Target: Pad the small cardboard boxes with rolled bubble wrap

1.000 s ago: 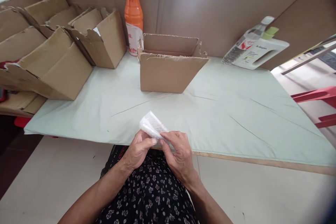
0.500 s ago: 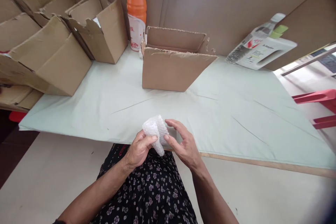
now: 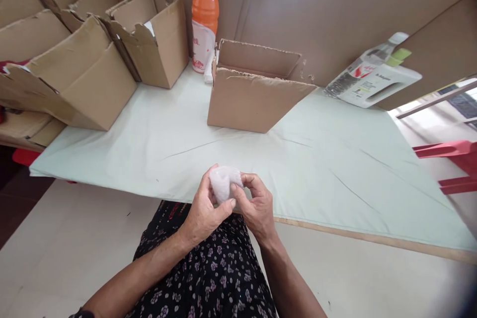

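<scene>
A small wad of white bubble wrap [image 3: 222, 183] is held between both hands, just over the table's near edge. My left hand [image 3: 204, 208] curls round its left side, with the thumb below it. On the right side, my right hand [image 3: 257, 204] pinches it between thumb and fingers. Whether anything lies inside the wrap cannot be seen. Beyond the hands stands an open cardboard box [image 3: 257, 99] with ragged upper edges; its inside is mostly hidden.
Several open cardboard boxes [image 3: 89, 79] crowd the left of the cloth-covered table [image 3: 335, 169]. An orange bottle [image 3: 205, 15] stands behind the middle box. At the back right lean a clear bottle [image 3: 368, 67] and a white jug [image 3: 387, 82]. A red plastic chair [image 3: 454, 159] is beyond the right edge.
The bubble wrap has been folded into a more compact wad. My right hand has closed in on it, and my left fingers have shifted round behind it. The view has shifted slightly.
</scene>
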Motion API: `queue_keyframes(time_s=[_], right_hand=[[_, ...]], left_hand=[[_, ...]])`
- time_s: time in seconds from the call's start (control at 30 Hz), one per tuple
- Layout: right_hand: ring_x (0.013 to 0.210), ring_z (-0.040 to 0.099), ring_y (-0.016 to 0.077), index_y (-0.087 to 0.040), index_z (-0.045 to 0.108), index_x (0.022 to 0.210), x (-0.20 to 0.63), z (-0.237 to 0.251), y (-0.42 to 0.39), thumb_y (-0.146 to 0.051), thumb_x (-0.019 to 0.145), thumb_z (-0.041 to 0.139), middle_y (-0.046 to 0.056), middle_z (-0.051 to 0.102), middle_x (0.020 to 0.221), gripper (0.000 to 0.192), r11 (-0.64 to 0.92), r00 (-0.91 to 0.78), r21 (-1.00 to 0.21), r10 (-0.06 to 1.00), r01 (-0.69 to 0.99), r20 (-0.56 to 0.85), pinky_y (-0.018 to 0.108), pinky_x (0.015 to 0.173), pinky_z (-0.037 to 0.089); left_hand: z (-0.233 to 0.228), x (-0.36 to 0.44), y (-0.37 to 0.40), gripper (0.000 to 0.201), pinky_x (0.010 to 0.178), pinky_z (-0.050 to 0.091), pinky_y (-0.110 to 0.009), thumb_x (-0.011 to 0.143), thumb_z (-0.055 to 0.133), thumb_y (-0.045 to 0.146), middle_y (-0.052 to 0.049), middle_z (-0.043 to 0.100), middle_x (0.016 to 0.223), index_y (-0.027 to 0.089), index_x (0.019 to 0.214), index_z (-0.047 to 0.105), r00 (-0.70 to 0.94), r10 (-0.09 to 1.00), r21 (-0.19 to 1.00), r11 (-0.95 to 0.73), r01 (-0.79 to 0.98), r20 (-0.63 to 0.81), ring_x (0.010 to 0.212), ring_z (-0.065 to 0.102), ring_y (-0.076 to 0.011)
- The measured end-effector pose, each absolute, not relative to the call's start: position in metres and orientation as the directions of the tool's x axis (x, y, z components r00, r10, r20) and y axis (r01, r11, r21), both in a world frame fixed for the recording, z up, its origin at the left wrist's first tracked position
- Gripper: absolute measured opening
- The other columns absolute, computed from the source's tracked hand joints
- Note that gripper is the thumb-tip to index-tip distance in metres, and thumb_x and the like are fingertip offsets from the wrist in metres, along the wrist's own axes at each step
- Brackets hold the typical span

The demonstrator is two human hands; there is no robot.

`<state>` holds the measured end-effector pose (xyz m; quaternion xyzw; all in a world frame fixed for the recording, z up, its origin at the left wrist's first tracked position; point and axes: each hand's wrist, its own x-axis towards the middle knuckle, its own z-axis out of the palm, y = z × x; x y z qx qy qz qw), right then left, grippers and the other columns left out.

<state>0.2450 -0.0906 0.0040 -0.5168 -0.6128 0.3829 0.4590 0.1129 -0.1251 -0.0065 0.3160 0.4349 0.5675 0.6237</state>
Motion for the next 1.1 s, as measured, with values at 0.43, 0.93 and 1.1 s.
queue_keyframes(time_s=[0.43,0.93,1.1], right_hand=[[0.087,0.067,0.0171,-0.023,0.064,0.108,0.243,-0.005,-0.094,-0.032,0.089,0.068,0.005,0.071,0.099,0.021,0.21,0.02,-0.949,0.975,0.235,0.22,0.033,0.081,0.056],[0.101,0.067,0.0214,-0.023,0.069,0.105,0.257,-0.01,-0.082,-0.033,0.091,0.067,0.007,0.071,0.106,0.018,0.264,0.128,-0.932,0.944,0.249,0.302,0.041,0.094,0.054],[0.114,0.065,0.0279,-0.023,0.066,0.126,0.249,-0.004,-0.085,-0.046,0.085,0.073,0.011,0.069,0.124,0.046,0.315,-0.182,-0.895,0.946,0.314,0.269,0.047,0.098,0.054]], left_hand=[[-0.001,0.095,-0.117,0.022,0.083,0.052,-0.029,0.087,0.067,0.031,-0.003,0.076,0.093,0.017,0.102,0.073,-0.16,0.963,0.932,0.156,-0.328,-0.218,0.088,0.068,-0.0198],[-0.004,0.094,-0.112,0.024,0.083,0.052,-0.032,0.082,0.073,0.037,-0.004,0.078,0.091,0.017,0.096,0.075,-0.102,0.965,0.859,0.163,-0.485,-0.24,0.084,0.07,-0.0207],[-0.005,0.093,-0.112,0.026,0.087,0.052,-0.031,0.086,0.072,0.035,-0.004,0.078,0.099,0.018,0.106,0.076,-0.056,0.972,0.905,0.19,-0.38,-0.228,0.091,0.069,-0.0214]])
